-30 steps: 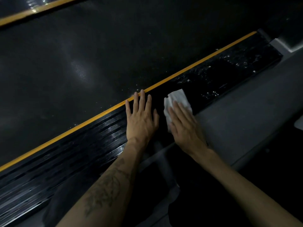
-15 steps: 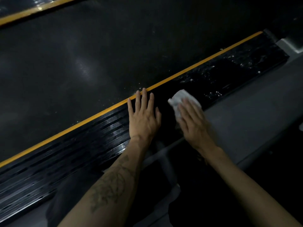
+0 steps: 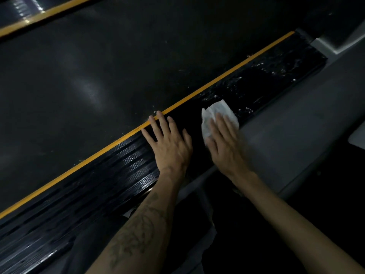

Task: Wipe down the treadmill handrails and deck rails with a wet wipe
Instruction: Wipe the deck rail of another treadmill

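A black ribbed deck rail [image 3: 102,180] with a yellow stripe [image 3: 59,178] along its inner edge runs diagonally from lower left to upper right. My left hand [image 3: 169,143] rests flat on the rail, fingers spread, fingertips reaching the stripe. Just to its right, my right hand [image 3: 225,143] presses a crumpled white wet wipe [image 3: 219,111] flat against the rail with straight fingers. The wipe sticks out beyond my fingertips. The rail section past the wipe [image 3: 266,84] glistens with wet streaks and droplets.
The dark treadmill belt [image 3: 118,66] fills the upper left, with a second yellow-edged rail [image 3: 39,18] on its far side. A grey frame edge [image 3: 296,135] borders the near rail on the right. Dark floor lies below my arms.
My right hand has slid the wipe a little along the rail, and more of the wipe shows beyond the fingers. My left hand has stayed planted on the rail.
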Tool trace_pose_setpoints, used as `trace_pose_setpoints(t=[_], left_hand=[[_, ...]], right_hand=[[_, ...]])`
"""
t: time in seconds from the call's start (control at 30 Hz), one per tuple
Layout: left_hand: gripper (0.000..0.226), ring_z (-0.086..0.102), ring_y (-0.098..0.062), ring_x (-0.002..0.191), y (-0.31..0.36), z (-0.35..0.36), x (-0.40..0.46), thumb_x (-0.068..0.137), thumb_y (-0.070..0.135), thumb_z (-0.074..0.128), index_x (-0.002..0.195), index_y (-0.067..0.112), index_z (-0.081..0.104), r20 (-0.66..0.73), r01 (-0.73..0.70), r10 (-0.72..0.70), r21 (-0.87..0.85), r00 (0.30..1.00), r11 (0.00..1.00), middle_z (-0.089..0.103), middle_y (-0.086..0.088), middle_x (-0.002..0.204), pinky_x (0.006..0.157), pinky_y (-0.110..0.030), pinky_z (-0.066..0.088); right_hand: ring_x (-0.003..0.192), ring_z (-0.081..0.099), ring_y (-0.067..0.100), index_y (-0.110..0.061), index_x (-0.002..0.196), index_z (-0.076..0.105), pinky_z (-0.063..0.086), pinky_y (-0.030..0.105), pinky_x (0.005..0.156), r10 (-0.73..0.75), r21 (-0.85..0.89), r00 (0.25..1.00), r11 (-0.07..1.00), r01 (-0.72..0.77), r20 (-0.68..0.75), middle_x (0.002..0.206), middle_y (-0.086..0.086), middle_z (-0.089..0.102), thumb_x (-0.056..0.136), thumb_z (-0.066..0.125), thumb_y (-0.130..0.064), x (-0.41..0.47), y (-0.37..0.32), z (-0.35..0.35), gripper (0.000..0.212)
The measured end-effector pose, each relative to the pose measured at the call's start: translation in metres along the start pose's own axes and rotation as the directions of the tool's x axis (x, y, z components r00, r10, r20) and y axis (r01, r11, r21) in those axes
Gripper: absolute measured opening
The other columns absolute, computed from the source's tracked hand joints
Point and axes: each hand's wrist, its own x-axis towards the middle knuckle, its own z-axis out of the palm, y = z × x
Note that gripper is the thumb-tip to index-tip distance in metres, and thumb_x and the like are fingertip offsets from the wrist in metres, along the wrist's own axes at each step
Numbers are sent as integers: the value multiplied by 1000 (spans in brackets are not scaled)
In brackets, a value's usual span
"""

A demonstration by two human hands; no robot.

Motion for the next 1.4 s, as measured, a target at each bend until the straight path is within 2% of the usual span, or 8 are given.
trace_pose_setpoints(t=[0.13, 0.3, 0.53, 0.7, 0.9, 1.07, 1.23, 1.4], left_hand=[[72, -12, -36, 157, -1, 2, -1, 104, 52, 16, 162, 9, 18, -10, -8, 8, 11, 1000, 1000, -6, -16, 172, 123, -65, -1], [73, -15, -32, 158, -2, 5, 0, 104, 58, 14, 164, 16, 14, -27, -79, 79, 8, 997, 997, -8, -9, 173, 124, -64, -2], [70, -15, -30, 158, 0, 10, 4, 103, 53, 11, 165, 19, 11, -34, -111, 111, 9, 993, 994, -10, -6, 173, 124, -64, -3], [70, -14, -30, 158, 1, 11, 6, 102, 52, 6, 164, 20, 12, -53, -103, 103, 7, 993, 995, -8, -6, 173, 124, -64, -3], [72, -16, -29, 158, 2, 13, 8, 100, 54, 3, 164, 21, 11, -58, -103, 103, -2, 993, 995, -9, -5, 173, 124, -62, -8], [72, -15, -29, 158, 4, 13, 9, 100, 53, 4, 164, 20, 13, -66, -101, 99, -13, 993, 995, -7, -6, 173, 124, -63, -7], [72, -13, -30, 158, 6, 13, 9, 101, 52, 7, 164, 19, 13, -64, -93, 93, -7, 994, 996, -5, -6, 173, 125, -62, -6], [71, -12, -29, 158, 8, 13, 10, 101, 51, 8, 164, 19, 14, -72, -80, 79, -3, 994, 997, -4, -6, 173, 125, -62, -5]], right_hand=[[153, 29, 31, -5, 153, 44, 29, 50, 123, -284, -38, 958, 957, 286, 47, 163, 15, 35, 109, 41, -32, -12, 16, -1, 52], [157, 18, 29, -7, 158, 34, 26, 54, 123, 9, -37, 1000, 999, -8, 28, 168, 13, 25, 109, 32, -35, 12, 35, -12, 57], [155, 24, 31, -8, 156, 40, 26, 54, 123, -282, -6, 956, 959, 283, 83, 165, 14, 31, 108, 42, -36, -9, 27, -3, 55], [157, 17, 30, -6, 159, 32, 22, 54, 125, -29, -40, 997, 999, 32, 72, 168, 15, 22, 110, 27, -42, 18, 47, -16, 61], [155, 25, 31, -7, 155, 41, 28, 55, 122, -274, -17, 958, 961, 276, 82, 165, 14, 31, 107, 43, -37, 6, 48, -11, 57], [157, 20, 30, -3, 157, 35, 23, 56, 124, -22, -4, 999, 1000, 22, 48, 167, 15, 26, 107, 36, -41, 16, 50, -19, 63], [154, 29, 30, -5, 153, 44, 30, 56, 120, -243, -11, 969, 970, 243, 56, 163, 14, 34, 107, 44, -38, 9, 44, -9, 57], [156, 22, 31, -3, 155, 39, 27, 54, 123, -47, -53, 999, 997, 48, 28, 166, 17, 28, 108, 39, -41, 18, 51, -14, 61]])
